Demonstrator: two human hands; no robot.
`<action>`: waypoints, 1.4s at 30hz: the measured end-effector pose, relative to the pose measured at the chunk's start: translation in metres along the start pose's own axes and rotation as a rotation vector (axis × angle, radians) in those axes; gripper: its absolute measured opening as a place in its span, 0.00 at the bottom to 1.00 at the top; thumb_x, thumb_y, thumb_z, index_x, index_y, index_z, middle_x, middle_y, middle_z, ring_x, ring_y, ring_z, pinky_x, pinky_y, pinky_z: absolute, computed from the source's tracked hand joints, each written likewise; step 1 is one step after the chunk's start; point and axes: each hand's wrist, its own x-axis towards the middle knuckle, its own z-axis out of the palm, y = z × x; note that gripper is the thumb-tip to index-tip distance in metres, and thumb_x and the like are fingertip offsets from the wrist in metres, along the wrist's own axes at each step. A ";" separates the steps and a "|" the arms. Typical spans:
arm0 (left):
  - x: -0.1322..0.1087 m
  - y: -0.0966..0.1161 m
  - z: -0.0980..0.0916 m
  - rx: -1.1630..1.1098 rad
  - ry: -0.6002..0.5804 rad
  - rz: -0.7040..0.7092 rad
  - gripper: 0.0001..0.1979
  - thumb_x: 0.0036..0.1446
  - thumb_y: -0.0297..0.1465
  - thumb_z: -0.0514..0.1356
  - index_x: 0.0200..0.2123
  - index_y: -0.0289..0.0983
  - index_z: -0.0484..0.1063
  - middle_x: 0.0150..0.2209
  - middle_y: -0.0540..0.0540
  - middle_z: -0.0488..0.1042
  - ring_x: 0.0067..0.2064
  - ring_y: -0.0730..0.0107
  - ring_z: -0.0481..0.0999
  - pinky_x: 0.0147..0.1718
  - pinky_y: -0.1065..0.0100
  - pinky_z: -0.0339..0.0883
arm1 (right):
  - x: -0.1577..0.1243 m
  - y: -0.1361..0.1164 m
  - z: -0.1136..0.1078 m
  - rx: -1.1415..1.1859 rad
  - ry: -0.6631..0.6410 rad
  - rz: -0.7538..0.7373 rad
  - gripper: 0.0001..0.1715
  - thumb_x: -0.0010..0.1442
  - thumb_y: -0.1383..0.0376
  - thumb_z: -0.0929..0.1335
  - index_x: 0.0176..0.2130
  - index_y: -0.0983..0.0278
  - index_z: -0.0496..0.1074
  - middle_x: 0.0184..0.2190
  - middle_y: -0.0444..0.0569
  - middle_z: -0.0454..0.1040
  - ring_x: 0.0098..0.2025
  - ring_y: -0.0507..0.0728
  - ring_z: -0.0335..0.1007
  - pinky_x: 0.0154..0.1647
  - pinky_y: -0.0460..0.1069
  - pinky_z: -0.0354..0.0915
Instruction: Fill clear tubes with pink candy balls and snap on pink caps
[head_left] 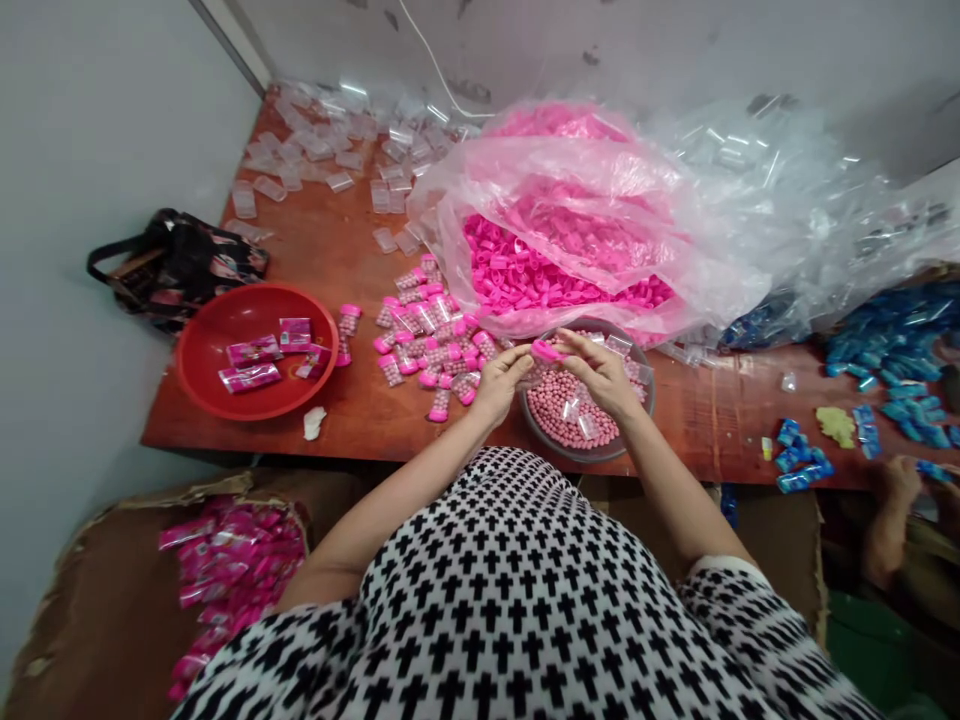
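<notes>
My left hand [501, 380] and my right hand [600, 372] meet over a grey bowl [643, 412] filled with small pink beads [559, 410]. Together they pinch a small clear container with a pink cap [546, 351], fingers closed round it. Several filled pink-capped containers [431, 340] lie in a heap on the wooden table [360, 250] just left of my left hand. Behind the bowl, a clear plastic bag [570, 200] bulges with loose pink caps.
A red basin [202, 350] at the left holds wrapped pink packs. Empty clear containers [330, 150] litter the far table. A cardboard box [232, 570] of pink packs sits below left. A black bag [176, 265] rests against the wall. Blue-capped containers [900, 370] and another person's hand [900, 480] are at right.
</notes>
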 end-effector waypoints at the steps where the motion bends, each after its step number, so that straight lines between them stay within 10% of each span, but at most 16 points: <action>1: -0.001 0.001 -0.001 -0.033 0.010 -0.018 0.25 0.47 0.44 0.65 0.46 0.37 0.74 0.44 0.44 0.77 0.40 0.65 0.77 0.36 0.64 0.75 | -0.004 0.001 0.000 0.146 0.006 0.049 0.25 0.55 0.54 0.69 0.52 0.57 0.69 0.46 0.48 0.75 0.45 0.57 0.72 0.50 0.57 0.66; 8: -0.008 0.000 -0.005 0.234 0.002 0.140 0.20 0.48 0.43 0.64 0.40 0.36 0.78 0.43 0.42 0.78 0.45 0.61 0.76 0.50 0.57 0.68 | -0.009 0.016 0.004 0.456 0.161 0.217 0.18 0.44 0.55 0.75 0.34 0.60 0.74 0.29 0.44 0.76 0.32 0.54 0.72 0.41 0.55 0.71; 15: -0.011 -0.002 -0.008 0.420 -0.047 0.369 0.15 0.53 0.40 0.61 0.39 0.38 0.79 0.43 0.42 0.78 0.49 0.62 0.74 0.54 0.57 0.64 | -0.007 0.004 0.016 0.679 -0.133 0.456 0.17 0.48 0.57 0.72 0.38 0.62 0.71 0.34 0.45 0.75 0.37 0.54 0.72 0.40 0.54 0.72; 27: -0.026 -0.006 -0.026 0.557 -0.096 0.244 0.12 0.54 0.36 0.60 0.38 0.38 0.79 0.41 0.45 0.80 0.43 0.63 0.78 0.47 0.61 0.70 | -0.023 0.035 0.073 1.095 0.158 0.599 0.05 0.47 0.64 0.68 0.28 0.61 0.66 0.23 0.40 0.73 0.29 0.53 0.70 0.43 0.58 0.71; 42: -0.019 -0.007 -0.025 0.430 0.002 0.142 0.15 0.51 0.40 0.62 0.36 0.37 0.80 0.38 0.44 0.80 0.40 0.62 0.78 0.43 0.62 0.71 | -0.011 0.035 0.064 1.025 0.070 0.613 0.08 0.52 0.62 0.69 0.33 0.62 0.69 0.28 0.43 0.75 0.33 0.55 0.73 0.43 0.59 0.72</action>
